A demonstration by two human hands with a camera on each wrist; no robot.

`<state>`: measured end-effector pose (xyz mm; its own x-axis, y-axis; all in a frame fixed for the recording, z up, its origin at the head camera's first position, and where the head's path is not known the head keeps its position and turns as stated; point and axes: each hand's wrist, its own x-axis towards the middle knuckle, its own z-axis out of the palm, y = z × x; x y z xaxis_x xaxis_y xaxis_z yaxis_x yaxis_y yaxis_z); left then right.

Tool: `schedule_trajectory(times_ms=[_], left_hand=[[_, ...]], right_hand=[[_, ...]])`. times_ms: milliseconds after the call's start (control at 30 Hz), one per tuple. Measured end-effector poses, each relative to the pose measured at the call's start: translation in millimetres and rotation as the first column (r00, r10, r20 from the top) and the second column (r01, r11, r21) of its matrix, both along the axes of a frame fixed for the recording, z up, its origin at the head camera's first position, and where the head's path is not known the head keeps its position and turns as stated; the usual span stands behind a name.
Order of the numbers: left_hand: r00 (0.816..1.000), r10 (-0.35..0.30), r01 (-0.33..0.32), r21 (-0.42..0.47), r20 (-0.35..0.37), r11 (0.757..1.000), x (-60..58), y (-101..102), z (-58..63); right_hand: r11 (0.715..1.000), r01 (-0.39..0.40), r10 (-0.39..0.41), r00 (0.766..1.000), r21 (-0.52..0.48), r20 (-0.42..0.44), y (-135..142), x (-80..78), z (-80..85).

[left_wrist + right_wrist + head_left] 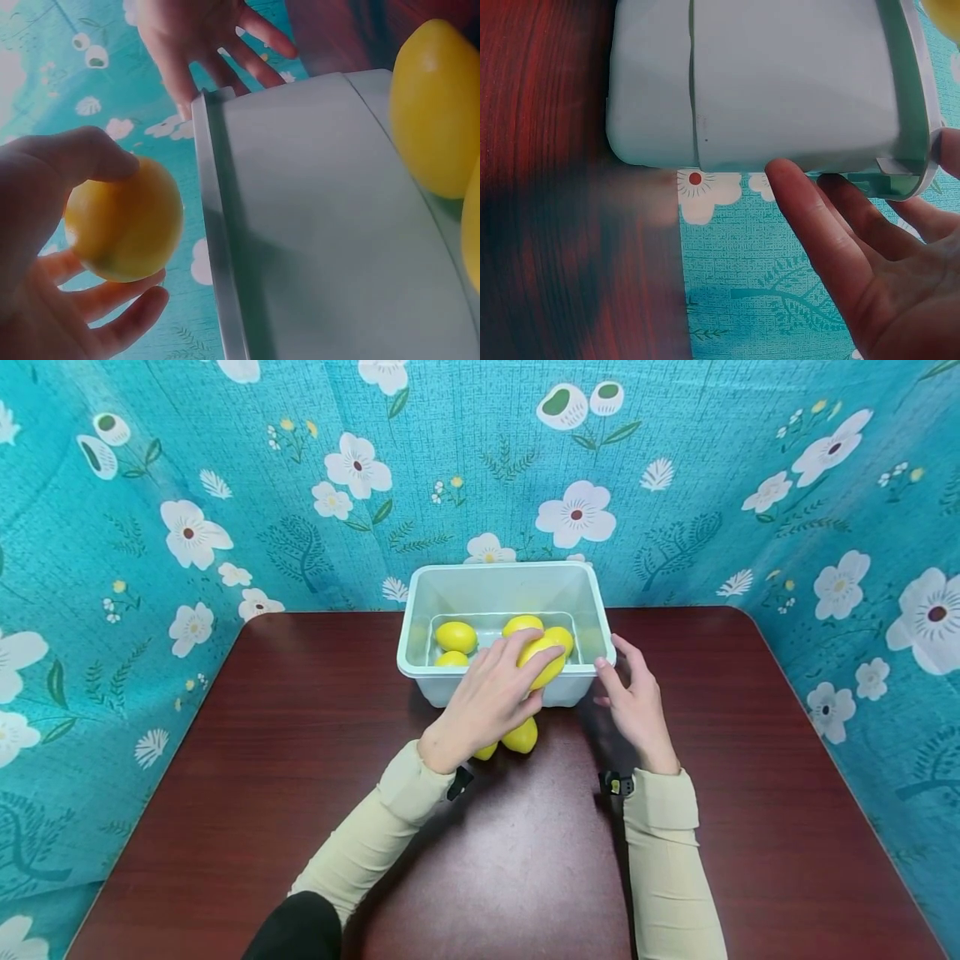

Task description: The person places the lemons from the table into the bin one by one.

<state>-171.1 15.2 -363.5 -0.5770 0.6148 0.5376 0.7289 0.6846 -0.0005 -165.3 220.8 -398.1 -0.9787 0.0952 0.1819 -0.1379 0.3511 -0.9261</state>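
We look down at a dark reddish table [300, 710], where a person's left hand [487, 697] grips a yellow lemon [544, 667] between thumb and fingers above the near rim of a pale plastic bin [498, 593]. The right hand [639, 710], its fingers extended, touches the bin's right side near the front corner. We see four other lemons [456, 637] inside, and two loose lemons [520, 737] on the table before it, partly hidden by the left hand.
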Motion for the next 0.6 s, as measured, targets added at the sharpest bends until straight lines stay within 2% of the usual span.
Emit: schedule_trajectory(times_ms=[200, 467, 600], left_hand=[[1.000, 0.017, -0.017, 0.003, -0.003, 1.000, -1.2, 0.5, -1.4], [0.997, 0.080, -0.080, 0.047, 0.004, 0.996, -2.5, 1.5, -1.6], [0.995, 0.096, -0.096, 0.074, 0.004, 0.993, -3.9, 2.0, -2.1]], right_hand=[[1.000, -0.004, 0.004, 1.000, -0.004, 0.007, 0.8, -0.3, -1.0], [1.000, 0.008, -0.008, 1.000, 0.007, 0.005, 9.5, -12.7, -21.1], [1.000, 0.012, -0.012, 1.000, 0.011, -0.006, 10.2, -14.6, -24.3]])
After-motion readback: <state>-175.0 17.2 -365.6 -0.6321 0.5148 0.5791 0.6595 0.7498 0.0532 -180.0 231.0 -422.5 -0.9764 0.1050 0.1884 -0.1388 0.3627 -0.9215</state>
